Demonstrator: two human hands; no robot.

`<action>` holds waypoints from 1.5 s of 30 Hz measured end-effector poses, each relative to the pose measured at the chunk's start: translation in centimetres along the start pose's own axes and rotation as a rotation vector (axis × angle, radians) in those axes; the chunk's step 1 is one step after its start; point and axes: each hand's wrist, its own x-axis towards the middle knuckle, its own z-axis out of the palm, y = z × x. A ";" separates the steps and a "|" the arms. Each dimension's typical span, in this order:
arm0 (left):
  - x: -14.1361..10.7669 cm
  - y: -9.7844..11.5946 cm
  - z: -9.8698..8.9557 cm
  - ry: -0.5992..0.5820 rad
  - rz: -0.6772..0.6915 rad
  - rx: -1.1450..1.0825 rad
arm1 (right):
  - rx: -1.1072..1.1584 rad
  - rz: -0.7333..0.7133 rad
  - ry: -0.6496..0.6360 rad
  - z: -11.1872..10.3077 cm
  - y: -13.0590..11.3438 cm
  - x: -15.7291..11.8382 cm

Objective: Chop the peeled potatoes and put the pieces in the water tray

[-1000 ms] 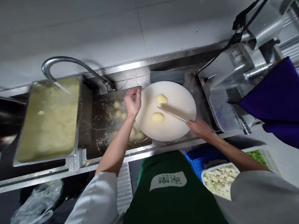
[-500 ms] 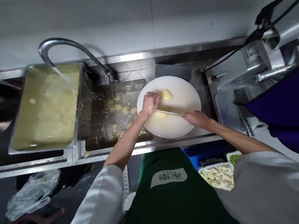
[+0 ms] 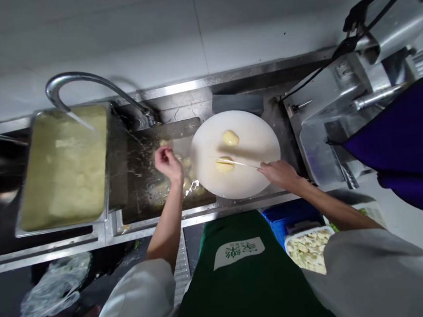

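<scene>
My right hand (image 3: 280, 173) is wrapped round the handle of a knife (image 3: 244, 163), whose blade lies over a peeled potato (image 3: 224, 165) on the round white cutting board (image 3: 257, 184). Behind it on the board rests another peeled potato (image 3: 230, 138). My left hand (image 3: 168, 163) hovers above the sink (image 3: 135, 172) left of the board, its fingers curled; what they hold, if anything, is hidden. Several peeled potatoes (image 3: 185, 163) lie in the water below.
A metal tub (image 3: 68, 172) of yellowish water stands at left under a running faucet (image 3: 91, 79). At right is a metal machine (image 3: 334, 95) with a purple cloth (image 3: 397, 144). Below sits a container of cut pieces (image 3: 310, 248).
My left hand has left the board and moved left over the sink. The knife blade is now over the front potato, which shows uncovered. The camera view has shifted slightly.
</scene>
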 end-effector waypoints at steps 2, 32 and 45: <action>-0.6 -1.1 -0.8 0.006 -0.070 -0.016 | 0.040 0.092 -0.008 0.4 0.7 -1.0; -15.4 -1.5 1.1 -0.521 0.319 -0.026 | 0.153 0.239 -0.176 6.2 -4.2 -3.5; -13.7 1.1 4.2 -0.825 0.467 0.197 | 0.151 0.229 -0.181 5.7 -4.6 -3.5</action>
